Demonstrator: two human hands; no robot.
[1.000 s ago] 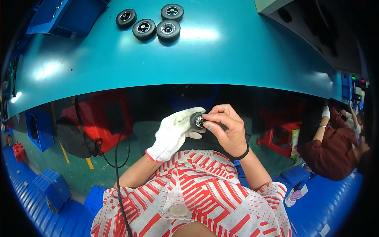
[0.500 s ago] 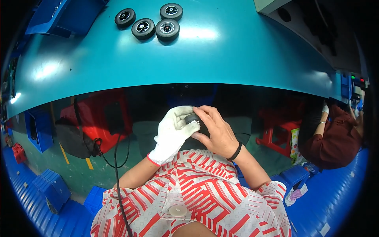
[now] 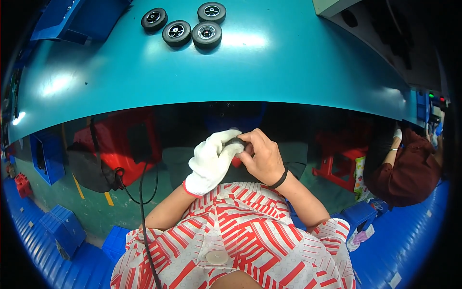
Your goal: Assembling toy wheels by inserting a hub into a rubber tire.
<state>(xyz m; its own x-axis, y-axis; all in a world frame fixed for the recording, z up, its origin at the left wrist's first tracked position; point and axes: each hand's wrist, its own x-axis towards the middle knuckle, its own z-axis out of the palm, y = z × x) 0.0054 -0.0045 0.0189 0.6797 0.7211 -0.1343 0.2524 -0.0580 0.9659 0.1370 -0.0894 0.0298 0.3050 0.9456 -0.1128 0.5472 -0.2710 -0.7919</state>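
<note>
My left hand (image 3: 209,161), in a white glove with a red cuff edge, pinches a small black-tyred wheel (image 3: 235,142) between thumb and fingers. My bare right hand (image 3: 264,156), with a black band at the wrist, grips the wheel's other side. Both hands meet in front of my body, below the table's near edge. Fingers cover most of the wheel, so its hub is hidden. A small patch of red shows just under the fingertips; I cannot tell what it is.
Several black wheels (image 3: 207,34) lie at the far side of the teal table (image 3: 231,72). A blue bin (image 3: 77,21) stands at the far left. Red stools (image 3: 339,166) stand below the table, a black cable (image 3: 143,212) hangs at my left, and another person (image 3: 404,168) sits at the right.
My right fingers have closed from a loose spread onto the wheel. The wheel has turned, so its light-coloured inner part no longer shows.
</note>
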